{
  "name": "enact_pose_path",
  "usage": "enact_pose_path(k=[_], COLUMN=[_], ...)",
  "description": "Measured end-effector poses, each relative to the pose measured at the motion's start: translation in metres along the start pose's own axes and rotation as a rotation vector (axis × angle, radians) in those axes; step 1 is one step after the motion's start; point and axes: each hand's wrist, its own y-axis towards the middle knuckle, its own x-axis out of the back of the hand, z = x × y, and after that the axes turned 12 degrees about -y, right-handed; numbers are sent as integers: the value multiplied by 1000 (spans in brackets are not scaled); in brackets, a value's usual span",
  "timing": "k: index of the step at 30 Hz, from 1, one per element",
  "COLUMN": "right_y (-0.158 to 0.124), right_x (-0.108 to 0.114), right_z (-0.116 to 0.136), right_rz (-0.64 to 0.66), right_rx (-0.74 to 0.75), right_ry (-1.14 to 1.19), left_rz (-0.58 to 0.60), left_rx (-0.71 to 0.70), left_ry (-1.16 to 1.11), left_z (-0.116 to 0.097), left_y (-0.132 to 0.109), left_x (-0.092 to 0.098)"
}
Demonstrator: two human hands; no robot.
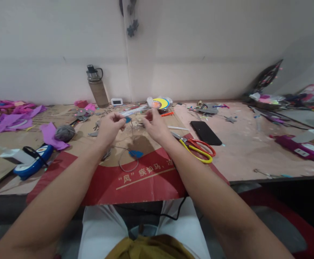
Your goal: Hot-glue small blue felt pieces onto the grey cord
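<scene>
L grip (111,125) on blue pc (128,119), R grip (155,125) nearby.

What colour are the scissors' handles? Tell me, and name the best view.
One red, one yellow; the scissors show in the head view.

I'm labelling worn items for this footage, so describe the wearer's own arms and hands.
The left hand and right hand show no gloves, rings or markings that I can make out. Both forearms are bare, without visible sleeves, watch or bracelet. Below are a mustard-brown garment and white trousers.
</scene>
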Motion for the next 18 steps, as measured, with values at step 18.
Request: enact_pose_path(k=[18], right_y=[-10], right_x=[-12], right_z=[15], right_rz=[-1], right_rx=[62], right_ry=[253], left_rz=[77], left_rx=[152], left_ry=[-165], left_z=[4], left_y=[-5], left_x=[-5])
